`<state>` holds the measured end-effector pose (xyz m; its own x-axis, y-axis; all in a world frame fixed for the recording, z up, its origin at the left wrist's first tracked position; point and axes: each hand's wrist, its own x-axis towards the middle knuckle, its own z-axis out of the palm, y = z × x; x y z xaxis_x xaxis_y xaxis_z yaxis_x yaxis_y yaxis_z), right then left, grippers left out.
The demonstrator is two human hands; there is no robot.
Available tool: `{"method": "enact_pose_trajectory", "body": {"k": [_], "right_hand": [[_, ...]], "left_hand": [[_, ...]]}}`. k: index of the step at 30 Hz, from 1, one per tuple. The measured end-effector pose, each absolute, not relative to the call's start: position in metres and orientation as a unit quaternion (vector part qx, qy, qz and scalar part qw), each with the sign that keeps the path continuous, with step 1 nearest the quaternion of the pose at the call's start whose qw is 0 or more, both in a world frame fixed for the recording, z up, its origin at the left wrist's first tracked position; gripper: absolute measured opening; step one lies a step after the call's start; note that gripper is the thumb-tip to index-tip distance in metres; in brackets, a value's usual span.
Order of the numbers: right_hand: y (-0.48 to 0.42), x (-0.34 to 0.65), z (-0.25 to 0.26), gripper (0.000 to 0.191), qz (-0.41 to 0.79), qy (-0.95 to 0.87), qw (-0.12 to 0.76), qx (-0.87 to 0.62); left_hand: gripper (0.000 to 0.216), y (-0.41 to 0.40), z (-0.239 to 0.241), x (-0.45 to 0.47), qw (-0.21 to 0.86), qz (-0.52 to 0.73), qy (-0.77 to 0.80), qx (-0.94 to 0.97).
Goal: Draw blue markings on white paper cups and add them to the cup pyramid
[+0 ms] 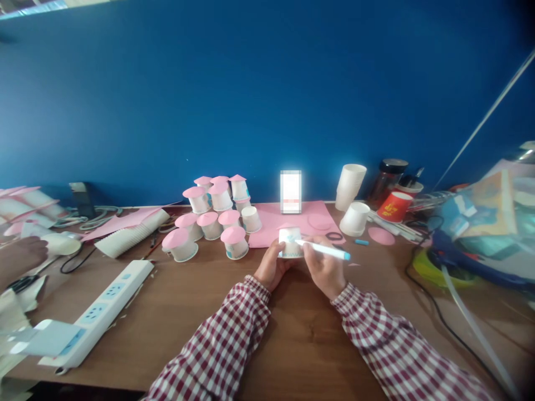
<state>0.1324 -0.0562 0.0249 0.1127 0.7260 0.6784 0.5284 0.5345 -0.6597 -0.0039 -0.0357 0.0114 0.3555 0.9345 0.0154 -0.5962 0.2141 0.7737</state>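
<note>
My left hand (pixel 270 268) is closed around the side of an upside-down white paper cup (pixel 287 236) with a bit of pink on top. Blue-green marks run along the cup's lower rim and show on its side. My right hand (pixel 326 274) grips a white marker pen (pixel 326 251) with a light blue end, its tip at the cup's wall. To the right lies a small blue cap (pixel 361 242). Left of my hands stand several upturned paper cups with pink cone tops (pixel 234 235), and beside them one plain white cup (pixel 251 219).
Pink paper (pixel 267 236) lies behind my hands. At the left are a power strip (pixel 100 312), a long stack of paper cups (pixel 129 234) and another person's hand (pixel 23 259). Toward the right stand white cups (pixel 354 219), a red cup (pixel 394 206), a jar (pixel 388 178) and cables.
</note>
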Motion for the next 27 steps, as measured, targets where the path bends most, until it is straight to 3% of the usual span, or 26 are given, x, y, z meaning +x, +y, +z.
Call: {"method": "enact_pose_trajectory", "body": {"k": [27], "right_hand": [[-0.0563,0.1318,0.0253,0.012,0.077,-0.655,0.577,-0.483]], "left_hand": [[0.033,-0.0349,0.0098,-0.0033,0.740,0.524,0.240,0.348]]}}
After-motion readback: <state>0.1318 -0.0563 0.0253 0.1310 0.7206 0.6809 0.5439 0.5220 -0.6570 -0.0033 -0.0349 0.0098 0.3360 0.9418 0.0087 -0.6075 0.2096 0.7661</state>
